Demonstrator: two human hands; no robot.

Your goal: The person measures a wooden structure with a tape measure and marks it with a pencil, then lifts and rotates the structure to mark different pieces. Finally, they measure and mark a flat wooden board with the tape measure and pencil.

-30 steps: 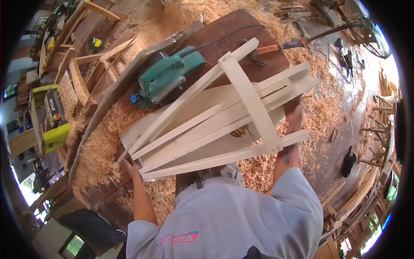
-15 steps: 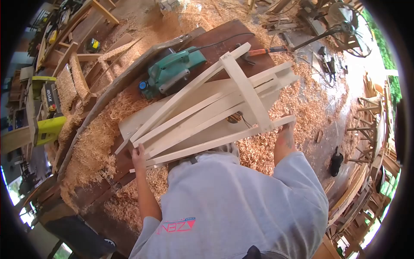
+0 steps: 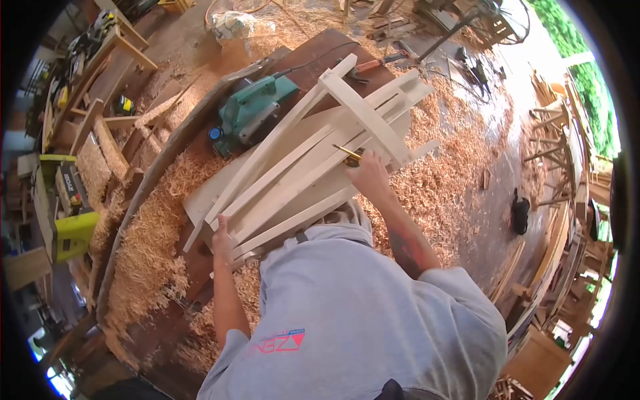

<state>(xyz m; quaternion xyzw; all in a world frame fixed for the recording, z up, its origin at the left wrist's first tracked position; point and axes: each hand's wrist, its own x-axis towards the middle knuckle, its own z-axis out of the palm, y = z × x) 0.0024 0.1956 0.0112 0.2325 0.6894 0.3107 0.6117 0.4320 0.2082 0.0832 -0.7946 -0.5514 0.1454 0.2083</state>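
Observation:
A pale wooden frame of long slats with a crosspiece [image 3: 367, 115] rests over a flat light board [image 3: 203, 190] on the bench. My left hand [image 3: 223, 241] is closed around the slat ends at the frame's narrow left end. Above the slats, near the right end of the frame, my right hand [image 3: 369, 175] pinches a pencil [image 3: 346, 152], its tip pointing up and left. A green electric planer [image 3: 250, 110] sits on the bench just beyond the frame.
A hammer with an orange handle [image 3: 380, 63] lies by the frame's far end. Wood shavings [image 3: 150, 267] heap along the bench and floor. A yellow-green Ryobi machine [image 3: 73, 233] stands at left, stools [image 3: 553, 153] at right. The planer's cord runs across the bench.
My right hand has let go of the near slat's right end and moved left over the frame, now with a pencil in it. My left hand stays on the slat ends.

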